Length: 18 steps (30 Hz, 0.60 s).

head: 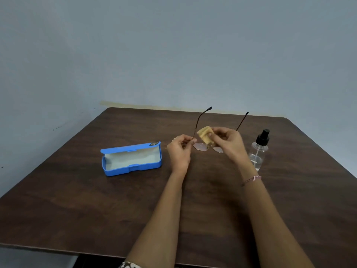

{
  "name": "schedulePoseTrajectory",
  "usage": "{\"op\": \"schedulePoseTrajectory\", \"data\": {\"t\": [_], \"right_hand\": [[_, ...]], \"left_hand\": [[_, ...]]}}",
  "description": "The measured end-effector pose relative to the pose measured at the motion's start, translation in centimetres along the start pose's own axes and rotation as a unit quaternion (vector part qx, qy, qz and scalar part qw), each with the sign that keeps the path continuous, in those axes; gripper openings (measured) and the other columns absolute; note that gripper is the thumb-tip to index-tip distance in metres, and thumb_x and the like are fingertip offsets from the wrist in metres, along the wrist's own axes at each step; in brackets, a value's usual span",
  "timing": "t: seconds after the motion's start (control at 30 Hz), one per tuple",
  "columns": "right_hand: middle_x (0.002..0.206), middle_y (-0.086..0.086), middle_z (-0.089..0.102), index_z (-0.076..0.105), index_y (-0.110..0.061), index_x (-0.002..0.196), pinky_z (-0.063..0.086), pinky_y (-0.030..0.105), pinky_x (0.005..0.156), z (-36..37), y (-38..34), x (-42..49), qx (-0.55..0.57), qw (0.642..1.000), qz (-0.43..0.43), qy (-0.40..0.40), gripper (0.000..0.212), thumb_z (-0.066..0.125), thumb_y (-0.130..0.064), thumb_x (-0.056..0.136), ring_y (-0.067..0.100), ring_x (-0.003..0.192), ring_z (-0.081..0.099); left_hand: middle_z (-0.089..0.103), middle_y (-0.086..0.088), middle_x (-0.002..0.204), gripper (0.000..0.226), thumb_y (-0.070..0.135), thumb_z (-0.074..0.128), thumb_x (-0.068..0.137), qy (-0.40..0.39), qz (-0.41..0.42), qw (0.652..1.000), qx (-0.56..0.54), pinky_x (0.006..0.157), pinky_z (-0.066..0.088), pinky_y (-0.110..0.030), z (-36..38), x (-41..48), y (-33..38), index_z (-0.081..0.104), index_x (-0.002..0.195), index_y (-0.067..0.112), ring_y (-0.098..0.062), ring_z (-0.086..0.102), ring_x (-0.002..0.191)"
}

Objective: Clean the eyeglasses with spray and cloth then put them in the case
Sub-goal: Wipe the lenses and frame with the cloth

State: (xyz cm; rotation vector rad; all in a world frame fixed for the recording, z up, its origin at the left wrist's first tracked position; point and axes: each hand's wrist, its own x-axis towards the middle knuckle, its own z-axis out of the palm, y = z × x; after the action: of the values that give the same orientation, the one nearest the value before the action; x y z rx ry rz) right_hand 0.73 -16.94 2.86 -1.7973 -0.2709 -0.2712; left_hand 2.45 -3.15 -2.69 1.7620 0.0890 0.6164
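Hands (202,146) hold eyeglasses (201,146); right one pinches cloth (205,134).

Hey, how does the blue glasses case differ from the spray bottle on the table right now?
The glasses case is opaque blue; the spray bottle is clear with a black pump top. The case lies flat with its lid open; the bottle stands upright. The case sits on the left hand side, the bottle by the right hand. Both rest on the wooden table, and neither is held.
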Motion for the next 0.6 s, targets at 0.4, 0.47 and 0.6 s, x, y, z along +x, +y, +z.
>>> {"op": "schedulePoseTrajectory", "data": {"t": [0.4, 0.47, 0.6], "right_hand": [[0.102, 0.005, 0.068, 0.069, -0.01, 0.107, 0.043, 0.026, 0.085, 2.8, 2.4, -0.4, -0.371, 0.919, -0.122, 0.049, 0.024, 0.058, -0.004, 0.087, 0.02, 0.099, 0.049], [0.105, 0.003, 0.068, 0.066, -0.012, 0.113, 0.041, 0.025, 0.084, 2.8, 2.3, -0.5, -0.369, 0.92, -0.135, 0.02, 0.026, 0.054, -0.007, 0.09, 0.018, 0.1, 0.047], [0.113, -0.001, 0.065, 0.061, -0.012, 0.12, 0.039, 0.022, 0.088, 2.9, 2.0, -1.0, -0.342, 0.928, -0.146, -0.032, 0.029, 0.052, -0.022, 0.094, 0.014, 0.105, 0.043]], "left_hand": [[0.068, 0.008, 0.077, 0.005, 0.017, 0.074, 0.078, -0.003, 0.098, 0.994, 0.052, 0.068, 0.055, -0.028, -0.2, -0.7, 0.5, 0.07, 0.08, 0.02, -0.004, 0.063, 0.074], [0.066, 0.01, 0.077, 0.006, 0.016, 0.072, 0.08, 0.011, 0.101, 0.993, 0.067, 0.068, 0.055, -0.027, -0.4, -0.7, 0.6, 0.069, 0.08, 0.021, -0.003, 0.063, 0.073], [0.066, 0.011, 0.074, 0.007, 0.016, 0.07, 0.081, 0.043, 0.088, 0.991, 0.094, 0.065, 0.055, -0.028, -0.9, -0.3, 0.5, 0.068, 0.08, 0.023, -0.002, 0.062, 0.07]]}}
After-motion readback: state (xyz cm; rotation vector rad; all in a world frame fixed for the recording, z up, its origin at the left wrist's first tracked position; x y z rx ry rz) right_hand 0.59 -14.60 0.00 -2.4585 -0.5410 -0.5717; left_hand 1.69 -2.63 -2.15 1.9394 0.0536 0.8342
